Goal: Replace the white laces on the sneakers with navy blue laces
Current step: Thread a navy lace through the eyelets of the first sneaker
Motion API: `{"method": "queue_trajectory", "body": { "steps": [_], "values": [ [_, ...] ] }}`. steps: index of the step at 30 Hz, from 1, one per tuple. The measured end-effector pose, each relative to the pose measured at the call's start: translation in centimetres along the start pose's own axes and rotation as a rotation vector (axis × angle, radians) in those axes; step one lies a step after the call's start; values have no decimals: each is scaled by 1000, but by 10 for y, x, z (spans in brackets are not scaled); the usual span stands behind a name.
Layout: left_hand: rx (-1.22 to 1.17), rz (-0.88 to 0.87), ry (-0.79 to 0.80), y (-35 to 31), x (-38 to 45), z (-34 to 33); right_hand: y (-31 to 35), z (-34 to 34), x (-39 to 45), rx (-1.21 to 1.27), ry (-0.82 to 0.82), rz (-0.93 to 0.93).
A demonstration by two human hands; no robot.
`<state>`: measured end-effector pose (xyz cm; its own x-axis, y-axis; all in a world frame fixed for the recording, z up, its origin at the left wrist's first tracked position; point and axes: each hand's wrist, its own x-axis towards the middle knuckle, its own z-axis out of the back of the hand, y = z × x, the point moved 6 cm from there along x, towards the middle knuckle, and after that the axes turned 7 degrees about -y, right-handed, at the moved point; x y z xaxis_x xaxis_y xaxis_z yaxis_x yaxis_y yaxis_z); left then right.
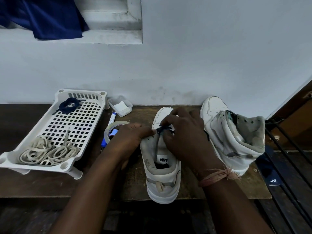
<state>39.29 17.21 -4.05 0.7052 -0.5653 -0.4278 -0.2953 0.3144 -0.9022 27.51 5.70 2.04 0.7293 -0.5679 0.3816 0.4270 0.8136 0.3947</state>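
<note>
Steadying the near sneaker (162, 166) upright on the table (50, 183), the left hand (130, 137) pinches its eyelet flap while the right hand (184, 137) curls fingers round the navy lace (164, 130), probably to thread it, the second sneaker (233, 135) waiting alongside.

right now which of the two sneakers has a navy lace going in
The sneaker in the middle, under both hands: navy lace crosses its lower eyelets. The sneaker on the right shows bare eyelets and no lace.
</note>
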Motion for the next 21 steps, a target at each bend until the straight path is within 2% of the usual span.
{"method": "queue_trajectory", "body": {
  "steps": [2, 5, 7, 9, 11, 12, 15, 17, 19, 21],
  "values": [
    [13, -12, 2, -1, 0, 0, 2, -2, 1, 0, 43, 24],
    [19, -14, 10, -1, 0, -1, -1, -4, 0, -14, 25, 21],
    [1, -8, 7, -1, -1, -1, -7, 0, 0, -5, -78, -79],
    [-19, -1, 4, -1, -2, -1, -17, 14, -1, 34, -249, -268],
    [-27, 2, 4, -1, -2, 0, -23, 22, -3, 51, -331, -336],
    [-21, 3, 5, 0, -2, 0, -22, 21, -3, 56, -310, -307],
    [7, -2, 11, -1, -1, -1, -7, 9, 0, 69, -113, -100],
    [26, -8, 9, -2, -1, 0, 3, 0, 0, -7, -17, 2],
    [38, -22, 14, -4, -4, -1, 4, -7, 0, -28, 47, 6],
    [36, -28, 12, -5, -5, -1, 1, -8, 0, 19, 37, -4]
  ]
}}
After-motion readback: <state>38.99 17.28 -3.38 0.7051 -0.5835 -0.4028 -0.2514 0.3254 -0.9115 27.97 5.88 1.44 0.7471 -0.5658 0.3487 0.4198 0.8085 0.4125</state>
